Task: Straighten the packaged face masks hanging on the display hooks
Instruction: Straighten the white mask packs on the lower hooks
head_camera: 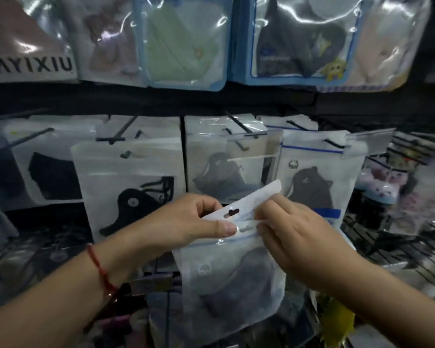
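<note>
Here, dark mask (239,280) inside pouch (269,305).

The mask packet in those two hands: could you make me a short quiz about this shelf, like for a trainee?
1. True or false: the held packet hangs on a hook.
2. Which hand's thumb lies just below the packet's hang hole? A) left B) right
3. Fill in: the wrist with the red string belongs to the ___ hand.

Key: 1. False; both hands hold it off the hooks, tilted. 2. A, the left hand; the right hand pinches the top edge beside it. 3. Left.
</note>
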The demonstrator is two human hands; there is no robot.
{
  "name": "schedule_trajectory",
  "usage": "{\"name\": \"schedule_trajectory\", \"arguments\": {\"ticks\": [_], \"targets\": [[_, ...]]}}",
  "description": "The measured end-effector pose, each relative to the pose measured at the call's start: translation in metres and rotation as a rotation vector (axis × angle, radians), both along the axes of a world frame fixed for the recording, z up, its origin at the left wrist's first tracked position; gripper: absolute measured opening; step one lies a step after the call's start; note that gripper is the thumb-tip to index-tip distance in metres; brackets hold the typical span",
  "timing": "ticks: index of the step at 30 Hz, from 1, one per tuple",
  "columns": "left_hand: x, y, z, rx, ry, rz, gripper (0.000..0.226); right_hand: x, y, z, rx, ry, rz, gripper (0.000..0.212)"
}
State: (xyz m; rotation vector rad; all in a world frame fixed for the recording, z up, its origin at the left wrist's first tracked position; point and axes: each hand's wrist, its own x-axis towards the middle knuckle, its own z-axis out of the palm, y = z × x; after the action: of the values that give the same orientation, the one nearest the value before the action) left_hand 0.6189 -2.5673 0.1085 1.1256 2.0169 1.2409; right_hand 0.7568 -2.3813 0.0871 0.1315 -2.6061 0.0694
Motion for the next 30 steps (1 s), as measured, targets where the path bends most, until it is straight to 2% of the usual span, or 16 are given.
{"name": "schedule_trajectory", "arguments": {"ticks": [4, 8, 10, 12, 14, 16, 20, 22, 26, 30], "targets": [[-0.006, 0.003, 0.009, 0.024, -0.007, 0.029, 0.020, 0.000, 0.001, 0.006, -0.022, -0.052, -0.030, 0.034], [-0.017, -0.001, 0.019, 0.040, -0.138, 0.063, 0.013, -0.004, 0.006, 0.014, 0.009, 0.120, -0.052, 0.024], [-0.023, -0.001, 0.024, 0.041, -0.212, 0.132, 0.024, -0.009, 0.010, 0.017, -0.004, 0.155, -0.094, 0.020], [-0.032, 0.000, 0.023, 0.030, -0.088, 0.176, 0.026, -0.014, 0.015, 0.018, -0.041, 0.163, -0.101, 0.014], [-0.035, 0.000, 0.024, -0.016, 0.125, 0.114, 0.019, -0.019, 0.020, 0.017, -0.039, 0.138, -0.077, 0.012], [-0.037, 0.002, 0.027, -0.011, 0.253, 0.059, 0.023, -0.022, 0.022, 0.016, 0.000, 0.126, -0.037, 0.017], [-0.039, 0.008, 0.030, 0.111, 0.475, 0.056, 0.024, -0.016, 0.020, 0.021, 0.080, 0.199, 0.021, 0.024], [-0.041, 0.011, 0.030, 0.204, 0.580, 0.036, 0.033, -0.012, 0.020, 0.029, 0.145, 0.186, 0.023, 0.025], [-0.047, 0.021, 0.036, 0.352, 0.810, -0.011, 0.035, -0.009, 0.023, 0.045, 0.250, 0.160, 0.024, 0.027], [-0.049, 0.032, 0.040, 0.407, 0.888, -0.020, 0.035, -0.010, 0.028, 0.054, 0.308, 0.152, 0.022, 0.025]]}}
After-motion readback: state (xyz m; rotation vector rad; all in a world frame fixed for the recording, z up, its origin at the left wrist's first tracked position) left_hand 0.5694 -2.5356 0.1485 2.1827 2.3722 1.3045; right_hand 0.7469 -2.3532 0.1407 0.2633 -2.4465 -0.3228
